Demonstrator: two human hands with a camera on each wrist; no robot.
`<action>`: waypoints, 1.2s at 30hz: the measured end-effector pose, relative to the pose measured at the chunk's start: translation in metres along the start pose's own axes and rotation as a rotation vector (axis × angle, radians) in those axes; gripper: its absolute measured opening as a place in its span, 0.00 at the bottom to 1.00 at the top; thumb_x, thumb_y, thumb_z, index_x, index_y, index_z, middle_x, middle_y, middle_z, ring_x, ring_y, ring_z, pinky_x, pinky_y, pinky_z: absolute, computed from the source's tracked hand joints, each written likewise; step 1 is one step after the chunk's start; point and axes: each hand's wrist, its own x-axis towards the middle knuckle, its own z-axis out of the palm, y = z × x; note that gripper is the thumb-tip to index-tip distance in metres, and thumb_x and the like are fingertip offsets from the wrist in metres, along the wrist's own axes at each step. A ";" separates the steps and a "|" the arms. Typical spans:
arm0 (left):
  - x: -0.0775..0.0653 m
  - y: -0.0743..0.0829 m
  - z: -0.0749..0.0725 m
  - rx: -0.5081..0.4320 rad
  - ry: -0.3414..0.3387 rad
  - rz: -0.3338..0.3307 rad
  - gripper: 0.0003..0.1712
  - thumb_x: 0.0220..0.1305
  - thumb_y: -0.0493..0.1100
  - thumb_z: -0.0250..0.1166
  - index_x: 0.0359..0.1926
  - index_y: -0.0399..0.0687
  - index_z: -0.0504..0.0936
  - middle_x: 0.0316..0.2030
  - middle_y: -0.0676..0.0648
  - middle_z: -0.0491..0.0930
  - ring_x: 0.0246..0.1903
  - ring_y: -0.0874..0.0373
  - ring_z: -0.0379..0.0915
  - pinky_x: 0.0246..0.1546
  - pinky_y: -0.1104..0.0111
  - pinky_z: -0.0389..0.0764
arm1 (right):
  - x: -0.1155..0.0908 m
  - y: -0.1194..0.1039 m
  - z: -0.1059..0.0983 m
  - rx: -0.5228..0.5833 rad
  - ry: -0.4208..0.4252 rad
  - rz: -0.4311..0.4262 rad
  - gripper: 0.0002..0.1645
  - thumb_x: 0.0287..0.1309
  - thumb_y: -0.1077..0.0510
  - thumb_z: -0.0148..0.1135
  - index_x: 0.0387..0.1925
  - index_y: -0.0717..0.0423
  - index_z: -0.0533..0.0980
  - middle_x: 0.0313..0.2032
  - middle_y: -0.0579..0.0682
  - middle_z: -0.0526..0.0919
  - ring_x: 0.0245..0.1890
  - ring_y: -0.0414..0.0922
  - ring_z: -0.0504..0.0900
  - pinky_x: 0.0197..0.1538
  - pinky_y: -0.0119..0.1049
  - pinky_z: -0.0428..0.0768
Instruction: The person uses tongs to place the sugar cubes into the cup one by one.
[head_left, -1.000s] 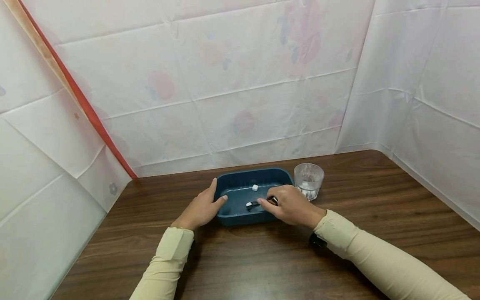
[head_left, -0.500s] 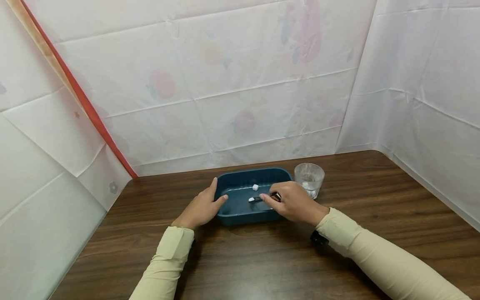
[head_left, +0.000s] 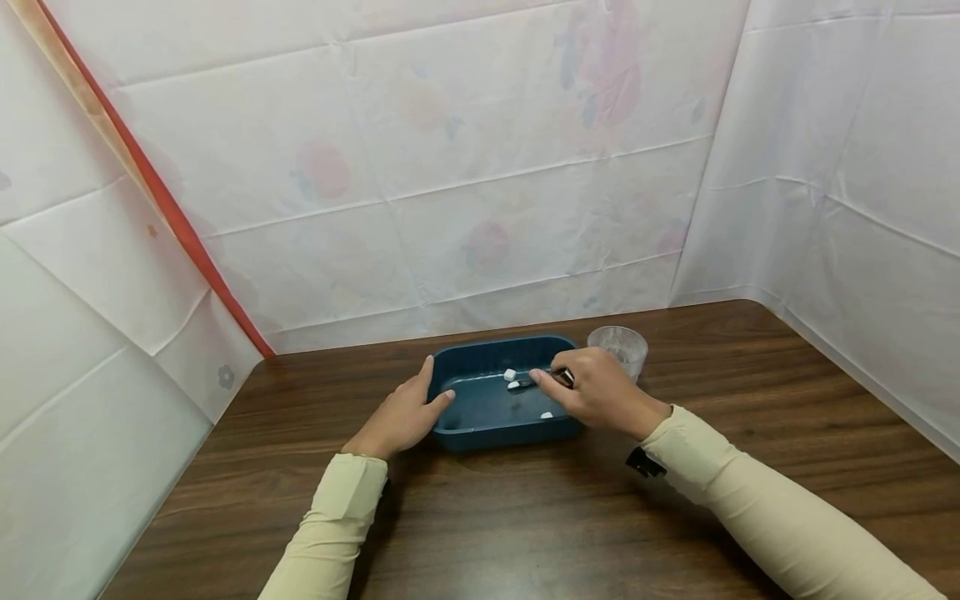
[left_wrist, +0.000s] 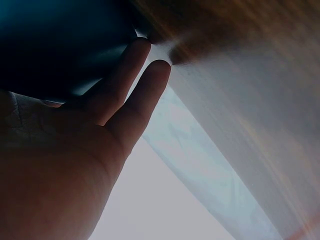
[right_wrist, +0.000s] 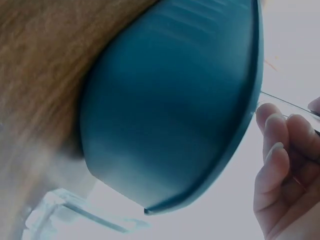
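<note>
A dark blue rectangular tray (head_left: 465,439) sits on the table. My left hand (head_left: 401,415) holds its left end, thumb over the rim and fingers straight along the outside wall (left_wrist: 135,97). Over the tray's right side, my right hand (head_left: 600,392) pinches a slim dark utensil (head_left: 525,383) with a shiny section near the fingers; its exact kind I cannot tell. A small white cube (head_left: 513,386) is at the utensil's tip, close beside another white cube (head_left: 510,375) in the tray. A further white piece (head_left: 546,415) lies by the near wall.
A clear glass (head_left: 626,343) stands at the tray's right end, partly hidden by my right hand. The brown wood table (head_left: 480,525) reaches back to a white patterned cloth (head_left: 480,200) hung behind and at the sides.
My right hand and the utensil have moved back and to the right, with the white cube at the tip. A white piece near the front wall now shows. The left hand stays put.
</note>
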 end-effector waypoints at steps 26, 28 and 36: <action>0.001 -0.003 0.002 -0.003 0.003 -0.028 0.47 0.76 0.59 0.51 0.80 0.43 0.38 0.77 0.39 0.50 0.74 0.39 0.51 0.69 0.42 0.56 | 0.011 0.016 -0.055 -0.168 0.122 0.076 0.21 0.68 0.54 0.63 0.16 0.49 0.76 0.10 0.37 0.61 0.11 0.34 0.54 0.19 0.33 0.56; 0.001 -0.004 0.002 -0.002 0.007 -0.024 0.47 0.76 0.59 0.51 0.80 0.43 0.39 0.77 0.38 0.50 0.74 0.39 0.51 0.69 0.42 0.56 | 0.011 0.017 -0.060 -0.176 0.122 0.102 0.20 0.68 0.53 0.62 0.18 0.51 0.79 0.11 0.38 0.65 0.11 0.35 0.56 0.19 0.34 0.57; 0.001 -0.004 0.002 -0.007 0.003 -0.016 0.47 0.76 0.60 0.51 0.80 0.42 0.39 0.77 0.38 0.49 0.74 0.40 0.51 0.69 0.43 0.56 | 0.010 0.024 -0.076 -0.219 0.137 0.180 0.23 0.69 0.53 0.61 0.16 0.50 0.78 0.09 0.38 0.64 0.11 0.36 0.56 0.19 0.34 0.56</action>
